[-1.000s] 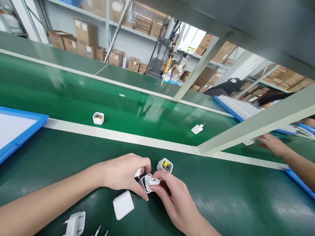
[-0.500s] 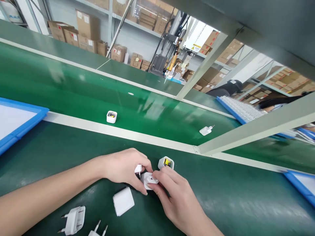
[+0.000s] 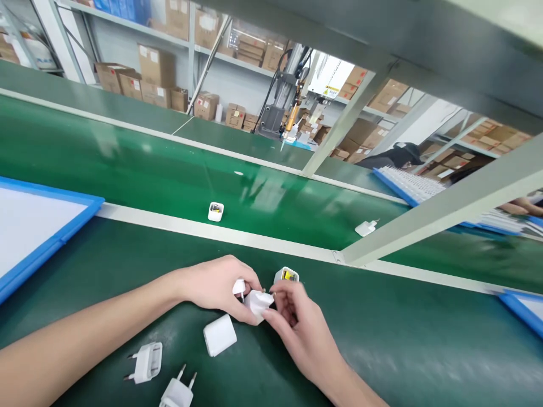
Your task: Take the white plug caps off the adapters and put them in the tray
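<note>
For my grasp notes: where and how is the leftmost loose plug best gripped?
The plug is likely best pinched by its body's far and near edges, coming from above and the right: its two prongs point left, away from that approach.

The dark green tabletop (image 3: pixel 382 333) carries a white block (image 3: pixel 219 336), with a two-pin plug piece (image 3: pixel 146 363) and a second plug piece (image 3: pixel 177 394) near it. An open white housing (image 3: pixel 287 275), yellow inside, sits farther back. A blue-rimmed tray (image 3: pixel 91 208) lies at left, another tray (image 3: pixel 520 311) at right.
</note>
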Tool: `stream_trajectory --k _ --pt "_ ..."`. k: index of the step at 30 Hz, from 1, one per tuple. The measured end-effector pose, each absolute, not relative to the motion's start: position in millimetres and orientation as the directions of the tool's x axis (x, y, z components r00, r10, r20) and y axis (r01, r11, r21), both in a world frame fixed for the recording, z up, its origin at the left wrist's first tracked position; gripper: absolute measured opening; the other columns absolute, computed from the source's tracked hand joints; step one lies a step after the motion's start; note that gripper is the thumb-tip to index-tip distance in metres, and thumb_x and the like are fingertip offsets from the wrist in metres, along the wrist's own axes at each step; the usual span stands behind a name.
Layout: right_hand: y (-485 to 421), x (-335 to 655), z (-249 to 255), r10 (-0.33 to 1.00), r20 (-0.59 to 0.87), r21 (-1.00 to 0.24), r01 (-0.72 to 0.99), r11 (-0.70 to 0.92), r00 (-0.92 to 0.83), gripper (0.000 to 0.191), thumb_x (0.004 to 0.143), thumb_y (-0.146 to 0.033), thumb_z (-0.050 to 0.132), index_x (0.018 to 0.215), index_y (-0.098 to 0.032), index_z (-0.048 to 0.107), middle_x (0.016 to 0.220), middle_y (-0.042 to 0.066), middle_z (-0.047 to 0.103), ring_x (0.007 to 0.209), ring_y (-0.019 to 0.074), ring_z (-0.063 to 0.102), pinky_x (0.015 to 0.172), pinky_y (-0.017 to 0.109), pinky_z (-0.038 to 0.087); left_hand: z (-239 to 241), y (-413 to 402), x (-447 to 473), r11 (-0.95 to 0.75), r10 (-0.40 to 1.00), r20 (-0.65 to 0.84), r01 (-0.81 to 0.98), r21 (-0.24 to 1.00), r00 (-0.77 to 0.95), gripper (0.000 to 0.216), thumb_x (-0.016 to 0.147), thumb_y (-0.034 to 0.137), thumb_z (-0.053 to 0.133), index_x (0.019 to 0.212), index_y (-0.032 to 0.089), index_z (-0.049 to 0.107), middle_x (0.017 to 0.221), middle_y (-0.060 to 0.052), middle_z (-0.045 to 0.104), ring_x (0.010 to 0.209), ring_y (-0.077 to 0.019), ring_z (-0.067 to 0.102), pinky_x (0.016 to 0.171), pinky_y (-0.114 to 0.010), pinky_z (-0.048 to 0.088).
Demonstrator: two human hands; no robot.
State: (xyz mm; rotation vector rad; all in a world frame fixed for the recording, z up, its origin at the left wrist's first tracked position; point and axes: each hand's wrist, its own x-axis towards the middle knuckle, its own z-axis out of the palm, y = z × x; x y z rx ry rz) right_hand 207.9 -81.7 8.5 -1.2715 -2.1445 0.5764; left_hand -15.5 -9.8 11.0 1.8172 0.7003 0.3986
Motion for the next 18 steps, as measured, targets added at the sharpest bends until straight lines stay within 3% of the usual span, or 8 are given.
stream_trajectory --k 3,5,8,10,13,18 --pt "-83 214 4 0.893 0.365 -0.768 0.456 0.449 -0.265 0.022 0.102 -0.028 0.054 0.122 -0.028 0.045 0.090 0.001 0.052 0.070 0.0150 0.053 0.060 0.027 0.049 12 -5 -24 -0.089 0.644 -0.137 0.251 0.964 0.753 0.033 0.069 0.042 0.084 0.084 0.016 0.069 0.076 0.003 0.062 0.069 -0.0125 0.053 0.062 -0.023 0.038" --pt "-84 215 3 0.842 0.448 -0.738 0.407 0.538 -0.300 0.035 0.098 -0.029 0.062 0.129 -0.030 0.045 0.108 0.006 0.052 0.086 0.0183 0.057 0.073 0.032 0.054 12 -3 -27 -0.019 0.631 -0.140 0.196 0.980 0.763 0.032 0.069 0.041 0.084 0.079 0.015 0.067 0.072 0.004 0.059 0.066 -0.0114 0.049 0.061 -0.023 0.037" --pt "-86 212 2 0.774 0.444 -0.633 0.453 0.627 -0.451 0.055 0.090 -0.029 0.075 0.137 -0.031 0.047 0.131 0.011 0.047 0.115 0.0275 0.055 0.096 0.043 0.052 11 -4 -25 0.072 0.595 -0.155 0.140 0.988 0.789 0.031 0.069 0.037 0.085 0.082 0.015 0.067 0.072 0.005 0.058 0.065 -0.0106 0.048 0.061 -0.022 0.037" --pt "-86 209 1 0.743 0.436 -0.576 0.477 0.664 -0.508 0.052 0.090 -0.024 0.074 0.136 -0.031 0.051 0.132 0.011 0.049 0.120 0.0294 0.054 0.099 0.045 0.050 10 -6 -21 0.127 0.565 -0.174 0.124 0.984 0.807 0.031 0.068 0.034 0.086 0.084 0.015 0.067 0.073 0.005 0.059 0.066 -0.0106 0.050 0.062 -0.022 0.038" --pt "-87 206 0 0.721 0.497 -0.525 0.495 0.692 -0.482 0.046 0.090 -0.014 0.070 0.131 -0.032 0.056 0.122 0.009 0.056 0.112 0.0281 0.057 0.095 0.046 0.050 9 -8 -17 0.166 0.544 -0.169 0.092 0.982 0.822 0.030 0.067 0.030 0.087 0.084 0.015 0.067 0.074 0.004 0.060 0.067 -0.0103 0.050 0.062 -0.022 0.039" --pt "-89 205 5 0.732 0.537 -0.552 0.482 0.681 -0.419 0.048 0.088 -0.013 0.075 0.129 -0.032 0.058 0.112 0.007 0.063 0.101 0.0271 0.059 0.086 0.045 0.051 8 -7 -15 0.200 0.543 -0.144 0.039 0.979 0.828 0.029 0.070 0.030 0.086 0.081 0.014 0.065 0.073 0.004 0.058 0.067 -0.0096 0.048 0.062 -0.022 0.038"
